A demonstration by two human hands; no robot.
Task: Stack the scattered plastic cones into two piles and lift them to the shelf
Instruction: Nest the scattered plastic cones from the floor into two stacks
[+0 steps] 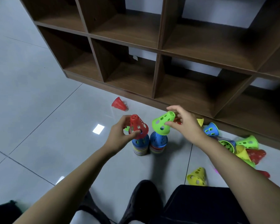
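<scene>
Above two floor piles, left fingers pinch a red cone, right fingers pinch a green cone.

A black shoe stands on a floor of glossy grey tiles with thin dark joints. Just right of the shoe is a dark trouser leg. Beyond the shoe and to its left, a bright square glint of light lies on a tile. A smaller glint sits nearer, also left of the shoe. Well left of the shoe is a dark blurred shape, too unclear to name. Far beyond the shoe a pale wall shows.
</scene>
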